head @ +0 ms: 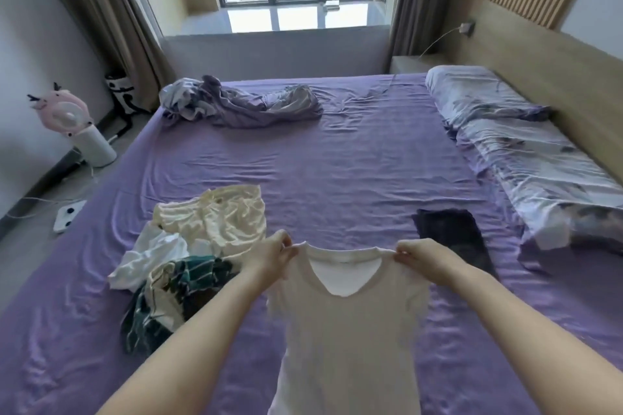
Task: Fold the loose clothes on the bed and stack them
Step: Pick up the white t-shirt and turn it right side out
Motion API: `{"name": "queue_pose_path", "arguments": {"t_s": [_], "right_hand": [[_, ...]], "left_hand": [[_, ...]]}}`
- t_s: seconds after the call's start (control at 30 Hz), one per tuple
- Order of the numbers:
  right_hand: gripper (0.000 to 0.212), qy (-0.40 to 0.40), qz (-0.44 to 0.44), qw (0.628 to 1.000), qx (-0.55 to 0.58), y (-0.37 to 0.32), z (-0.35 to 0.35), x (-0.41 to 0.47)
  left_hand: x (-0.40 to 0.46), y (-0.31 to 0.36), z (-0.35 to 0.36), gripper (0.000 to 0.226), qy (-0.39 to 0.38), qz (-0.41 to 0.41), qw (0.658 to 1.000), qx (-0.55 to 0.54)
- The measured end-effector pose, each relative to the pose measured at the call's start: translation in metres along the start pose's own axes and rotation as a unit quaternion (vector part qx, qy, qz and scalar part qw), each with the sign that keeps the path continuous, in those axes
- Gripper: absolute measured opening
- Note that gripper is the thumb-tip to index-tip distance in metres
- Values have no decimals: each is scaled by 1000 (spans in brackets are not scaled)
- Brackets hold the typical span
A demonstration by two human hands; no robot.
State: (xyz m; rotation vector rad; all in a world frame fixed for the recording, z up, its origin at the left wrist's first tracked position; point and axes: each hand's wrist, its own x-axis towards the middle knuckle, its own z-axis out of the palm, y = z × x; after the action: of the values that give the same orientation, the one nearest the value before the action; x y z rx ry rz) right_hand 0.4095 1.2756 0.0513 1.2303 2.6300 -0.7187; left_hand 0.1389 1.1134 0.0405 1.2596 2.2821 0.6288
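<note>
Over the bed's near edge: white top, your left hand and right hand pinching its shoulders, spread for folding; lay flat next.

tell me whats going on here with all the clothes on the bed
A person is folding laundry at a purple bed. Both hands hold a white top up by its shoulders, the left hand and right hand each pinching a corner beside the neckline, so it hangs down unfolded. A loose pile of light and green-patterned clothes lies to the left. A dark garment lies flat on the right, seemingly already folded.
</note>
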Motion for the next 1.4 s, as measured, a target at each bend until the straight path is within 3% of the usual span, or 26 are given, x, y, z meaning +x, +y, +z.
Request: {"name": "queue_pose_path", "arguments": {"t_s": [0.13, 0.37, 0.53, 0.8, 0.93, 1.03, 1.1, 1.2, 1.27, 1.33, 1.4], "right_hand": [[23, -15, 40, 998, 42, 29, 25, 48], [22, 4, 16, 997, 79, 50, 55, 124], [19, 67, 17, 996, 63, 60, 78, 163], [28, 82, 89, 991, -60, 77, 128, 259], [31, 72, 157, 985, -19, 94, 169, 294], [27, 69, 162, 984, 13, 105, 194, 309], [26, 71, 157, 984, 45, 112, 202, 310], [37, 58, 157, 973, 156, 124, 198, 295], [47, 30, 150, 969, 194, 131, 190, 278], [44, -9, 132, 977, 168, 141, 182, 260], [31, -39, 103, 987, 113, 150, 179, 244]], "left_hand": [[38, -18, 34, 17, -16, -44, 998, 34], [106, -38, 71, 18, 3, -94, 995, 44], [144, -56, 82, 20, 59, -62, 993, 84], [235, -100, 136, 30, 24, -33, 979, 199], [259, -123, 184, 28, -11, -42, 977, 209], [270, -137, 203, 23, -7, -70, 975, 212], [274, -143, 209, 20, -3, -71, 961, 269], [271, -132, 218, 18, 49, -9, 965, 257], [266, -110, 228, 33, 52, 97, 964, 242], [264, -82, 243, 37, 27, 207, 956, 205], [264, -53, 260, 34, -31, 262, 953, 147]]}}
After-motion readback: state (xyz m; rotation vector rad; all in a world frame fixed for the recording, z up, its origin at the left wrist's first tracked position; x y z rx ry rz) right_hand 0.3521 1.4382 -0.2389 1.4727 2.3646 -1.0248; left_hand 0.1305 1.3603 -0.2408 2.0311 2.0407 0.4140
